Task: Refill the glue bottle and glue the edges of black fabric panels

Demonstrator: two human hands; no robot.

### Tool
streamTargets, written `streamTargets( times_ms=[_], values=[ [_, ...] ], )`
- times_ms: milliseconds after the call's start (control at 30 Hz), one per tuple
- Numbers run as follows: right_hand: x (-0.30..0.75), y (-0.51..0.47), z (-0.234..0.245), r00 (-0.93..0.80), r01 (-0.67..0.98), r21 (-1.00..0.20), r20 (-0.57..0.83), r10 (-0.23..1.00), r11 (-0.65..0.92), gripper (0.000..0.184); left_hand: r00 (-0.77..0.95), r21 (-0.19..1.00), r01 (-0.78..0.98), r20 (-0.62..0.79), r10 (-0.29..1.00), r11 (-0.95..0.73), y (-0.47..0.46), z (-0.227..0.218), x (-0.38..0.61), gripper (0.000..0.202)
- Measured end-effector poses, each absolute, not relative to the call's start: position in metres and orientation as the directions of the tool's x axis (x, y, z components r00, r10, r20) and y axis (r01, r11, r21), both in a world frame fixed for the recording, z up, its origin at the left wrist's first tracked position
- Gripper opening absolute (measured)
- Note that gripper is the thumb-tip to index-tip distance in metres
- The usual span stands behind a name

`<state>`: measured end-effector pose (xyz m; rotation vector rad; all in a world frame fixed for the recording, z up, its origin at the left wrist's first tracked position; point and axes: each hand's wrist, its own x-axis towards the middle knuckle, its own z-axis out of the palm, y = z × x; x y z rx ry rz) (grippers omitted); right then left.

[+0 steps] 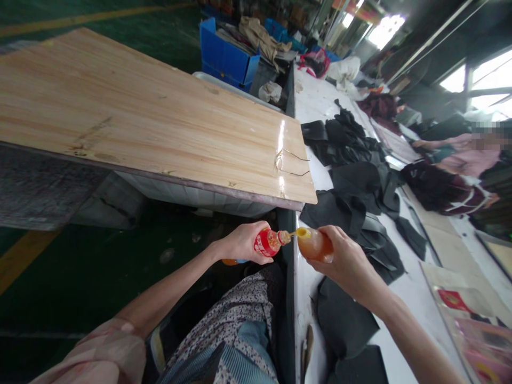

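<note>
A long white-topped table [306,98] runs down the right of the view. A pale wood-grained rectangular board [160,112] overlaps its left edge. Loose black fabric pieces [356,181] lie along the tabletop. Near the table's edge, the left hand [246,242] curls around a clear plastic bottle with a red label [267,243]; the right hand [340,249] grips a translucent orange bottle [314,246]. The latter's slender yellow nozzle [303,233] points at the clear bottle's mouth; contact cannot be determined.
</note>
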<state>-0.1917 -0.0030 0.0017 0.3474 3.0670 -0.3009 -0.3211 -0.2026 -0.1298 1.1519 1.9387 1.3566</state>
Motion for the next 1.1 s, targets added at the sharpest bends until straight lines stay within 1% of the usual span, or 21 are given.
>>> streamTargets(
  times_ms=[267,533,700,1100],
  values=[
    [-0.1915,-0.0029,0.0034,-0.979,0.202,-0.184,-0.063,0.193,0.962,0.032,-0.507,0.922,0.354,0.051,0.860,0.154,-0.2018,-0.1333,-0.3213,0.052],
    [-0.1922,-0.0051,0.0111,-0.978,0.210,-0.184,-0.052,0.204,0.960,0.036,-0.504,0.919,0.370,0.075,0.861,0.137,-0.2015,-0.1356,-0.3205,0.051],
    [-0.1916,-0.0041,0.0106,-0.978,0.208,-0.186,-0.054,0.202,0.960,0.036,-0.504,0.927,0.349,0.060,0.862,0.140,-0.2004,-0.1362,-0.3198,0.051],
    [-0.1879,-0.0028,0.0075,-0.979,0.199,-0.155,-0.086,0.187,0.968,0.034,-0.494,0.932,0.343,0.073,0.867,0.117,-0.2006,-0.1376,-0.3196,0.053]
  ],
)
